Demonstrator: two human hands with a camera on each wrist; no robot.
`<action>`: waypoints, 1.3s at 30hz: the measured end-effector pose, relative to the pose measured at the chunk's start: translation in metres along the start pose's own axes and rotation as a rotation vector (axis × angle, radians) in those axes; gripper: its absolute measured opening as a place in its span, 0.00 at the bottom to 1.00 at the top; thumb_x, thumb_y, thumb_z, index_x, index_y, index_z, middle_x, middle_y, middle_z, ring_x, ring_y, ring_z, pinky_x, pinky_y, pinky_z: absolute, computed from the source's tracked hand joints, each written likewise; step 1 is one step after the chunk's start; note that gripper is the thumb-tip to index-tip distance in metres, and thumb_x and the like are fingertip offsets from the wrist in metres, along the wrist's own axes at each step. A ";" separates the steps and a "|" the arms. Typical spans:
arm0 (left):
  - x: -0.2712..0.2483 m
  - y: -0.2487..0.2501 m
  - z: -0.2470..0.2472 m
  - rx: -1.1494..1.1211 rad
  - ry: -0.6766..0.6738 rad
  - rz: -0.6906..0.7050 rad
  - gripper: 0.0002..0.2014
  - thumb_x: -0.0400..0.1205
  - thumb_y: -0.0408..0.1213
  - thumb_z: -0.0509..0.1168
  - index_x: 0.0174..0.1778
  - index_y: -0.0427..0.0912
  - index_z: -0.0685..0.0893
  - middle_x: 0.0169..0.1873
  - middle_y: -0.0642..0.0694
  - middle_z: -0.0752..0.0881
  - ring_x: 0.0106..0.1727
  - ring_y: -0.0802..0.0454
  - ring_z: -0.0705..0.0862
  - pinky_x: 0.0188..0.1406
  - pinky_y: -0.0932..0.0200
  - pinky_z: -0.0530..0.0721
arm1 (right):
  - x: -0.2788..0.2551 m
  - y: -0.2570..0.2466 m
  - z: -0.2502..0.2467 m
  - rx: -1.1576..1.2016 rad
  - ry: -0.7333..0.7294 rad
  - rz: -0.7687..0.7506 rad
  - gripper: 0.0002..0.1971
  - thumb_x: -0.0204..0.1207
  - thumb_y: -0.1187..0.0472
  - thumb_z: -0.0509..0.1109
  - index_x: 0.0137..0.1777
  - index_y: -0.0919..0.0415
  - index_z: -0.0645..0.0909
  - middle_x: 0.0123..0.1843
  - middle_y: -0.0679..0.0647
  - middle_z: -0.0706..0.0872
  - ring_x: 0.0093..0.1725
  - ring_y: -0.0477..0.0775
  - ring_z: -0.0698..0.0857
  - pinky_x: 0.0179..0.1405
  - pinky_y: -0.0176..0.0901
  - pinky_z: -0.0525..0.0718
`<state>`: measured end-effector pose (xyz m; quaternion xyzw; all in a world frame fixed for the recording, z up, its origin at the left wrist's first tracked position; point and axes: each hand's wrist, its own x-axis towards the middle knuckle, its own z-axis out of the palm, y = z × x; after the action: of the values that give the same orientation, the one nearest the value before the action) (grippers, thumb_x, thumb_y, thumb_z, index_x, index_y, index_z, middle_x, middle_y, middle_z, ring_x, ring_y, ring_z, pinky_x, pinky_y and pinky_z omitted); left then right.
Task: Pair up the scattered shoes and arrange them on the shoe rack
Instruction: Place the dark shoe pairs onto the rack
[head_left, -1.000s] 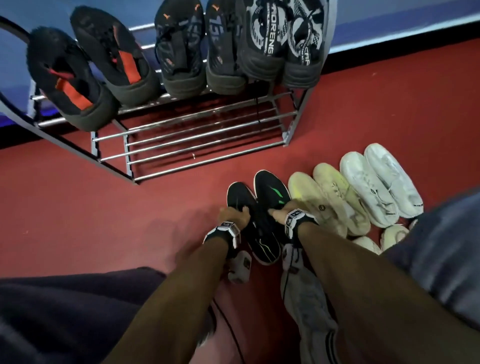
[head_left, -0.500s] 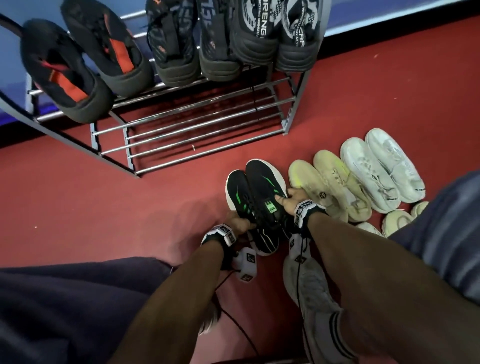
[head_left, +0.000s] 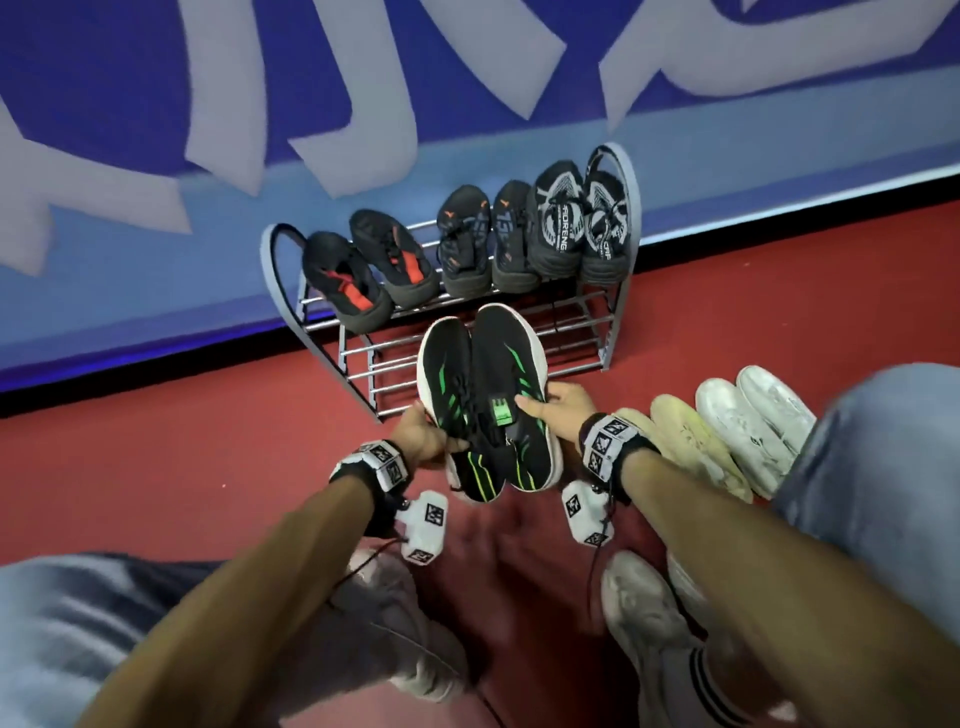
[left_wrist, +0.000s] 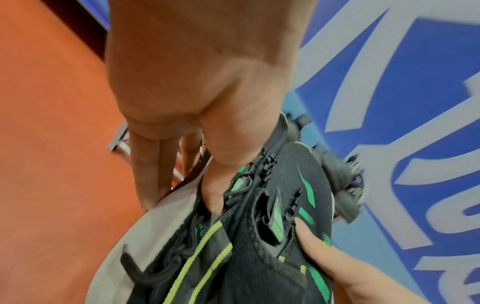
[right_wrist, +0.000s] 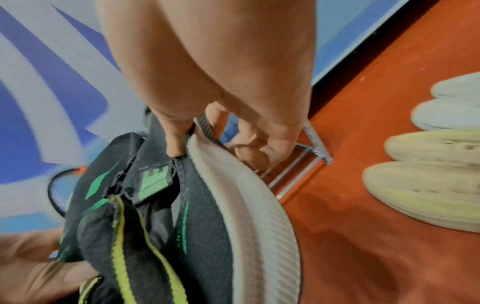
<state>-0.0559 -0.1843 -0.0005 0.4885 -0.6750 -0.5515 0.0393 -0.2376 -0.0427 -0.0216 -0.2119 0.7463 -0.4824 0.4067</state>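
A pair of black shoes with green stripes and white soles hangs in the air in front of the metal shoe rack (head_left: 609, 332). My left hand (head_left: 431, 439) (left_wrist: 182, 197) grips the left black shoe (head_left: 447, 395) (left_wrist: 207, 246), thumb on the upper and fingers under the sole. My right hand (head_left: 545, 402) (right_wrist: 213, 152) grips the right black shoe (head_left: 511, 364) (right_wrist: 161, 185) the same way. The two shoes are pressed side by side, toes toward the rack. Three dark pairs lie on the rack's top shelf: black-and-red (head_left: 363, 275), black-and-orange (head_left: 483, 239), black-and-white (head_left: 576, 218).
On the red floor to the right lie a pale yellow pair (head_left: 691, 447) and a white pair (head_left: 753, 421). My own feet in grey shoes (head_left: 405, 634) are below the hands. A blue and white wall (head_left: 467, 78) stands right behind the rack.
Both hands have lifted the black-and-green pair off the floor and carried it up and forward to the rack's front. The head view has tilted up to show the wall.
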 end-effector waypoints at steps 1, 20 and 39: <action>-0.012 0.016 -0.015 -0.002 -0.010 0.048 0.27 0.68 0.13 0.78 0.61 0.32 0.81 0.50 0.38 0.88 0.55 0.40 0.87 0.56 0.48 0.87 | -0.006 -0.018 0.003 0.009 0.009 -0.025 0.14 0.69 0.51 0.83 0.50 0.59 0.91 0.47 0.51 0.94 0.50 0.52 0.92 0.60 0.54 0.88; -0.069 0.223 -0.198 -0.493 0.547 0.421 0.25 0.87 0.58 0.59 0.29 0.46 0.77 0.28 0.49 0.78 0.30 0.55 0.76 0.34 0.62 0.79 | -0.052 -0.303 0.053 0.408 -0.067 -0.353 0.13 0.70 0.73 0.74 0.55 0.70 0.87 0.51 0.65 0.92 0.52 0.64 0.92 0.58 0.61 0.89; -0.072 0.212 -0.188 -0.620 0.097 0.409 0.22 0.80 0.32 0.74 0.71 0.43 0.83 0.59 0.42 0.92 0.59 0.43 0.92 0.50 0.52 0.89 | -0.022 -0.302 0.045 0.653 -0.116 -0.226 0.17 0.72 0.70 0.72 0.62 0.74 0.84 0.52 0.66 0.92 0.52 0.66 0.91 0.56 0.61 0.88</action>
<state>-0.0377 -0.2847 0.2732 0.3342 -0.5570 -0.6865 0.3267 -0.2111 -0.1863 0.2472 -0.1791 0.5000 -0.7248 0.4388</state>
